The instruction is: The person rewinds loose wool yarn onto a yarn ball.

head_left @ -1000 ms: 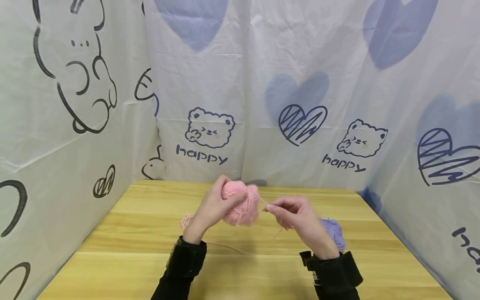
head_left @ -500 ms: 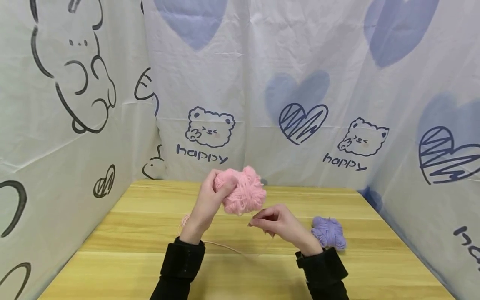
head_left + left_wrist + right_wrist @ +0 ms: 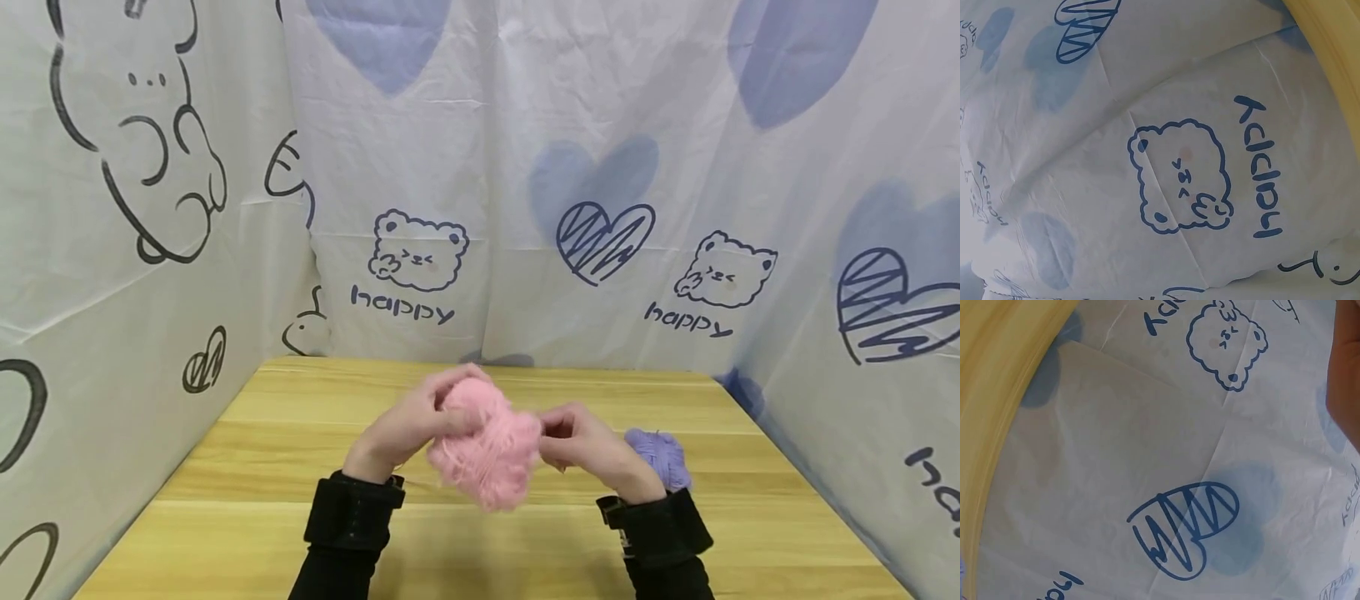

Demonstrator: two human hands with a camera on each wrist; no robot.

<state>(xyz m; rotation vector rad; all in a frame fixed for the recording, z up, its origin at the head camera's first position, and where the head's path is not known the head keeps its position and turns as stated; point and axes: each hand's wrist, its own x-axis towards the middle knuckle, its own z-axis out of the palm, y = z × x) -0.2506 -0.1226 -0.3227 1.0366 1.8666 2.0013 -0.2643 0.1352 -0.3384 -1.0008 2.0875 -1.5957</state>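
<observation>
In the head view my left hand grips a fluffy pink ball of yarn, thumb over its front and fingers behind. The ball is tilted and held up over the wooden table. At its right edge is my right hand, thumb and index finger pinched together on the yarn strand; the ball partly hides those fingertips. The left wrist view has neither the hand nor the yarn in it. Only a strip of my right hand enters the right wrist view, at the right edge.
A purple skein of yarn lies on the wooden table, just behind my right wrist. White curtains with hearts and bear drawings hang at the back and both sides.
The pink ball was turned and raised, then lowered and tilted toward me. My right hand moved from apart on the right, to below the ball, and now up against its right side.
</observation>
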